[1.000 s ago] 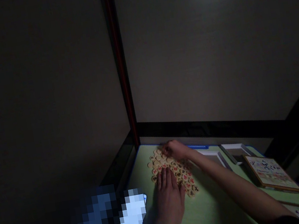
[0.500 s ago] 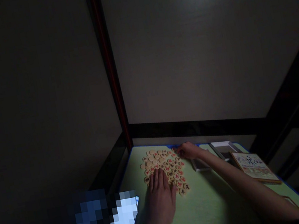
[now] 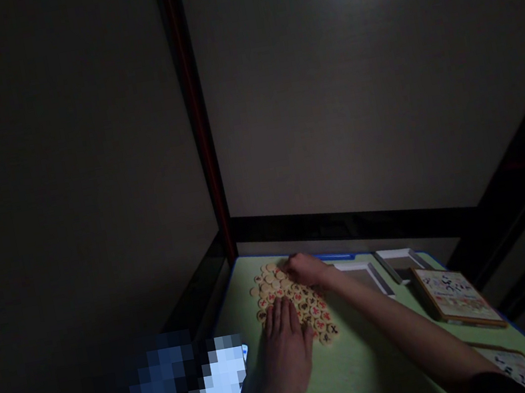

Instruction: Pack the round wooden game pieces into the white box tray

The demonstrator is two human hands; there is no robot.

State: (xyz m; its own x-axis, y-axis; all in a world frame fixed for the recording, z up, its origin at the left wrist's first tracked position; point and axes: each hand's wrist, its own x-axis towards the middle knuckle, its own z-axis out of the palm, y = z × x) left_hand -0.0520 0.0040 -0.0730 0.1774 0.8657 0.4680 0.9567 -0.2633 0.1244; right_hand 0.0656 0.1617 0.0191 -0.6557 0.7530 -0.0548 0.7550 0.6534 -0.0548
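Observation:
Many round, pale wooden Chinese chess pieces lie spread in a patch on the green table. Some show red or dark characters; others, toward the back left, look blank. My left hand rests flat over the near side of the patch, fingers stretched forward and touching pieces. At the far edge of the patch is my right hand, its fingers curled down among the pieces. Its fingertips are hidden, so whether a piece is between them does not show.
Two open box trays, a nearer one and a farther one, stand right of the pieces. A box lid with printed characters lies beyond, another nearer. A lit, blurred screen is at left. Walls close in behind.
My right hand has moved left along the back of the patch, over the far pieces. My left hand stays flat in nearly the same place. The view has shifted slightly.

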